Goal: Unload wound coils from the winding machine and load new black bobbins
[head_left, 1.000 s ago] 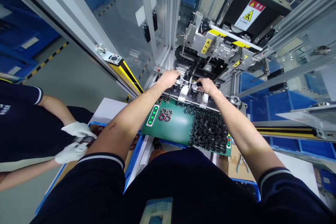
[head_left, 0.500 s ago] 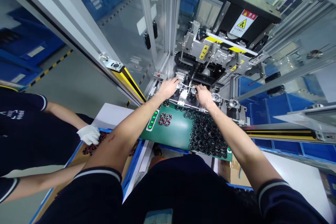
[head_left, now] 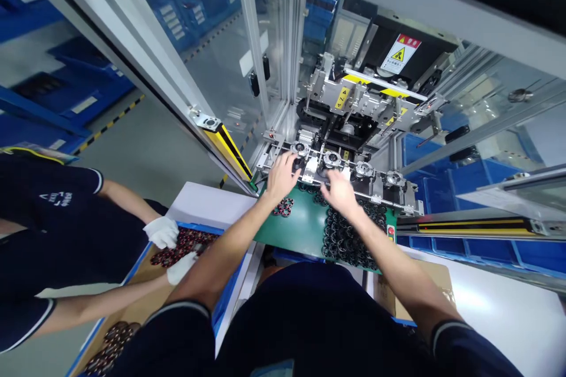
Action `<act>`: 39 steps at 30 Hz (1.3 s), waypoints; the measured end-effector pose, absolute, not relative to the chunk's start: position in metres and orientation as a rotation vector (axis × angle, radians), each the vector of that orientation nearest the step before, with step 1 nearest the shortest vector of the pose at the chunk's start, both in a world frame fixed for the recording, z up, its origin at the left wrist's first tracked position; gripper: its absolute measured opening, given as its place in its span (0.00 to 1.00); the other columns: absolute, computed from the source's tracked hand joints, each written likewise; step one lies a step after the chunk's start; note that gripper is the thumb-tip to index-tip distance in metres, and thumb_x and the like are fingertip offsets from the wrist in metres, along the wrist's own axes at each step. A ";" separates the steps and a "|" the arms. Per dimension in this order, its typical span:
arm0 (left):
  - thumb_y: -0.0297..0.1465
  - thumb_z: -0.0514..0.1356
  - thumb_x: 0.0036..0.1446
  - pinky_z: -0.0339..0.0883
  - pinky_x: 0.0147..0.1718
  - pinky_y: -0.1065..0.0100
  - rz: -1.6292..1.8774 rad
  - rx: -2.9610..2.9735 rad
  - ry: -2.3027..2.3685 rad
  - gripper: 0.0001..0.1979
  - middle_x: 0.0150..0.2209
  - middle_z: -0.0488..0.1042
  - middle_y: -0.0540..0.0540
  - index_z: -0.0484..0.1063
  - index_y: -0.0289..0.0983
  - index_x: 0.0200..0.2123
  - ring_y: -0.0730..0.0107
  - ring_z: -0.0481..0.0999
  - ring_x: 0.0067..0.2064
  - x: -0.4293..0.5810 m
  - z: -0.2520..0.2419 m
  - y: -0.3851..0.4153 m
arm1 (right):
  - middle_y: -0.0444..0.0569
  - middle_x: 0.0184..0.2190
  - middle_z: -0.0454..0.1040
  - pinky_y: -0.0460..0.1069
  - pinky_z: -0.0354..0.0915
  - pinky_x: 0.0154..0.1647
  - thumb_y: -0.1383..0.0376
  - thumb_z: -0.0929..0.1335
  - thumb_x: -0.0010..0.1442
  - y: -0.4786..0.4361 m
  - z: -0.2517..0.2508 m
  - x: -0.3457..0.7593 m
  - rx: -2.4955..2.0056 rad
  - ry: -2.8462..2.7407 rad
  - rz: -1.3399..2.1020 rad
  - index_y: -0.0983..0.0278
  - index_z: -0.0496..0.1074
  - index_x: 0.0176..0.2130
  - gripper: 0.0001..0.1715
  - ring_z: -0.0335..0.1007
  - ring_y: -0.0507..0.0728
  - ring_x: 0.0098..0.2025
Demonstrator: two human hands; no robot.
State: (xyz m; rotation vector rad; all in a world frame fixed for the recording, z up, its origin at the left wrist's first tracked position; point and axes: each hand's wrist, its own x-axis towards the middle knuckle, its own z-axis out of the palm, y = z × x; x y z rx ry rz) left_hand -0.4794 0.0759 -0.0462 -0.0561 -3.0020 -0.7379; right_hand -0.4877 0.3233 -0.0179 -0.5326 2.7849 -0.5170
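Left hand near fixtures, right hand over black rings heaped on green counter; fingers' grip unclear. Blue crate holds reddish coils.

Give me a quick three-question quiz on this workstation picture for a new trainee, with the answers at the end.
1. True or false: the heap of black rings lies on the green mat.
2. The co-worker's hands are: A in white gloves, B in black gloves, C bare.
3. Which of the person's own hands is nearer the small cluster of reddish rings?

Key: 1 true. 2 A. 3 the left hand.
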 end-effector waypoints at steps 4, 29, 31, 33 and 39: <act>0.36 0.62 0.90 0.71 0.70 0.47 -0.692 0.005 -3.307 0.15 0.60 0.87 0.38 0.88 0.35 0.59 0.43 0.84 0.68 -0.416 -0.070 0.096 | 0.59 0.66 0.86 0.59 0.78 0.72 0.67 0.72 0.85 0.304 -0.045 -0.419 -0.495 2.431 -0.501 0.69 0.80 0.77 0.27 0.86 0.68 0.66; 0.45 0.83 0.65 0.80 0.41 0.65 -2.513 0.471 -2.136 0.33 0.55 0.84 0.43 0.73 0.36 0.61 0.63 0.91 0.36 -0.338 -0.051 0.101 | 0.65 0.61 0.82 0.55 0.80 0.53 0.41 0.83 0.67 0.341 -0.036 -0.360 0.078 2.381 -1.861 0.65 0.84 0.40 0.30 0.85 0.67 0.60; 0.47 0.84 0.65 0.83 0.40 0.70 -2.603 0.385 -1.911 0.41 0.55 0.84 0.44 0.75 0.36 0.71 0.69 0.89 0.33 -0.320 -0.029 0.118 | 0.60 0.56 0.84 0.52 0.80 0.52 0.45 0.85 0.71 0.347 -0.006 -0.339 0.078 2.196 -2.047 0.64 0.79 0.38 0.29 0.86 0.61 0.54; 0.44 0.82 0.72 0.83 0.40 0.76 -2.642 0.232 -1.788 0.29 0.52 0.85 0.45 0.83 0.35 0.66 0.74 0.89 0.32 -0.309 -0.001 0.135 | 0.51 0.48 0.83 0.48 0.79 0.47 0.51 0.87 0.72 0.349 0.022 -0.324 0.063 2.046 -2.203 0.63 0.75 0.41 0.26 0.83 0.53 0.43; 0.26 0.83 0.70 0.88 0.44 0.75 -2.765 -0.032 -1.642 0.21 0.58 0.91 0.49 0.87 0.42 0.63 0.69 0.94 0.44 -0.299 0.070 0.161 | 0.46 0.52 0.84 0.48 0.84 0.46 0.55 0.87 0.75 0.360 0.073 -0.299 0.073 1.701 -2.462 0.54 0.74 0.67 0.33 0.86 0.52 0.39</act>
